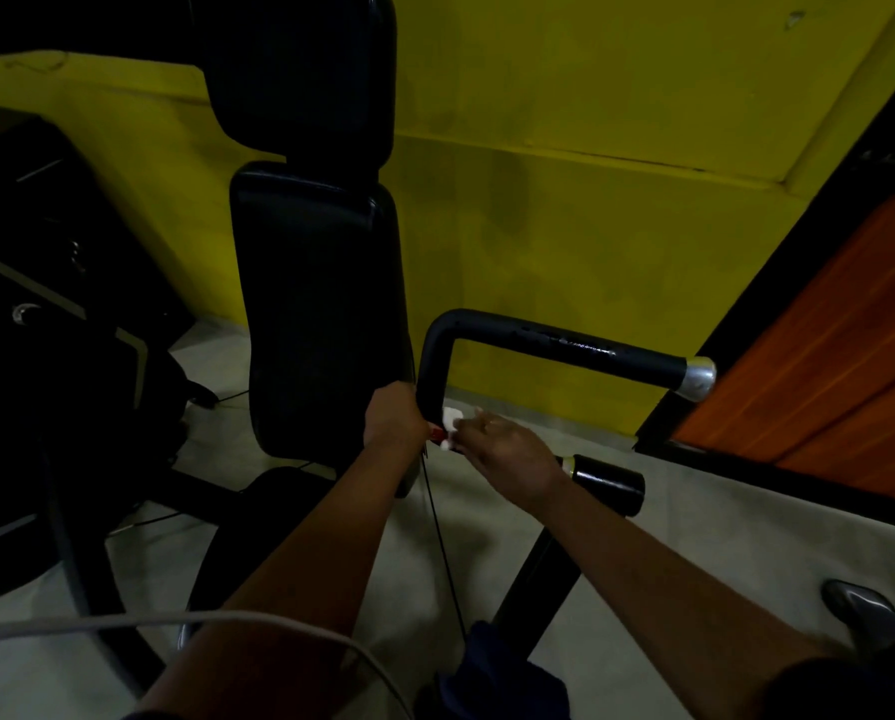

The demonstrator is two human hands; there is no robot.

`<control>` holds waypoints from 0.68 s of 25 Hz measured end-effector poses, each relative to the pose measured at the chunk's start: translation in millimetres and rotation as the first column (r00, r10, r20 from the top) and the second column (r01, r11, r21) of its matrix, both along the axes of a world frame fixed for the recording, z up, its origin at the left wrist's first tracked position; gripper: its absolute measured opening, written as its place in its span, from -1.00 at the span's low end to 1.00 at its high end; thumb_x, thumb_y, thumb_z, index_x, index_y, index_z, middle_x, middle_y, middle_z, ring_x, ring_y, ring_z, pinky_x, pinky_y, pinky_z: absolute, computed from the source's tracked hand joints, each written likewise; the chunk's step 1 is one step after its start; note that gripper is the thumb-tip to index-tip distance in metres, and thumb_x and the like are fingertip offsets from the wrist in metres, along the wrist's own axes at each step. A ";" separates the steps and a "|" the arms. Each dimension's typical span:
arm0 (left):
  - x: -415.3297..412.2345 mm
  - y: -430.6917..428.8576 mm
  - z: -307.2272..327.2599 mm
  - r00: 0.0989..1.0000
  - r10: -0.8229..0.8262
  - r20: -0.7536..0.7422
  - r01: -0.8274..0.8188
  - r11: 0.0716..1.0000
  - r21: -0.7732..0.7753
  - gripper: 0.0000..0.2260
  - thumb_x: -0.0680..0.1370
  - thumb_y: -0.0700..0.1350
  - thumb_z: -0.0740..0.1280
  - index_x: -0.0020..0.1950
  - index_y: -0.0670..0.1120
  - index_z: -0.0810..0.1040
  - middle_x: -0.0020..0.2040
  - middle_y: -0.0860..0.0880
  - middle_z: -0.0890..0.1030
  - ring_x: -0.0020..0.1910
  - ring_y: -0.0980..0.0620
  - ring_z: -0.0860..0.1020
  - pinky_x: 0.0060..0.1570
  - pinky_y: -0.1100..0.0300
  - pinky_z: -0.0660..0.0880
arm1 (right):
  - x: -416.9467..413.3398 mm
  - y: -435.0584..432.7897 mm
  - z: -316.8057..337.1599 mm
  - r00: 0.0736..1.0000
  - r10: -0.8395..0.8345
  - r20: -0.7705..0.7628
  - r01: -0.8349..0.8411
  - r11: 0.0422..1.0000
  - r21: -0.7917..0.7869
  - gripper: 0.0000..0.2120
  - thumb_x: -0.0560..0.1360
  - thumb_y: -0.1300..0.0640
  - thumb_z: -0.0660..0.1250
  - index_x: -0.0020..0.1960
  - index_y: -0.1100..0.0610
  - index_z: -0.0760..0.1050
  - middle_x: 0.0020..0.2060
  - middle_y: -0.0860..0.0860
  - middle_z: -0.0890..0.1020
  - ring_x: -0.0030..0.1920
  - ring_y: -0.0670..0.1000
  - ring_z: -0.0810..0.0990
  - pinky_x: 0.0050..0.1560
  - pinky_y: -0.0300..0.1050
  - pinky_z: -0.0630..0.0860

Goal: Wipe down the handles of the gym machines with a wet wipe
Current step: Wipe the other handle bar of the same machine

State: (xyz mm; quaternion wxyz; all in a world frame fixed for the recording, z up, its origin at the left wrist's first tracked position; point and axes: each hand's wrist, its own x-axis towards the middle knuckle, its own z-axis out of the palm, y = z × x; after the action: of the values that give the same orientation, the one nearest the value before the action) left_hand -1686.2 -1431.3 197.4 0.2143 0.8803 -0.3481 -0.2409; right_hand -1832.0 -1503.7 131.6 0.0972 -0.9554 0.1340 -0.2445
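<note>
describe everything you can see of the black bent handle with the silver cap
The handle is a black tube bent in a rounded right angle: one arm runs right to a silver end cap, the other drops straight down. Its coating looks scuffed and shiny along the top of the horizontal arm. The left hand grips the lower vertical part, and the right hand pinches a white wet wipe against that part.

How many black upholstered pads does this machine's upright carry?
2: an upper pad at the frame's top, and a longer back pad directly below it. Darkness may hide others.
</note>
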 end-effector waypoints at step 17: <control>14.6 -14.4 30.7 0.990 -0.110 0.094 0.115 0.992 -0.047 -0.70 0.40 -0.12 0.52 0.06 -0.21 0.61 0.00 -0.20 0.64 -0.01 -0.13 0.62 -0.17 0.19 0.44 | -25.7 -0.8 -13.3 0.995 0.087 0.039 -0.070 0.944 -0.323 -0.74 0.56 0.28 0.19 0.13 0.33 0.59 0.06 0.22 0.64 0.05 0.18 0.62 0.25 0.11 0.49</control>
State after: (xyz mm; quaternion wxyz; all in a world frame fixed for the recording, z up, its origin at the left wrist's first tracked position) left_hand -1671.6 -1445.6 228.1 0.2073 0.8635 -0.4126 -0.2030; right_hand -1857.6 -1504.5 118.3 -0.0465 -0.9562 0.0517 -0.2842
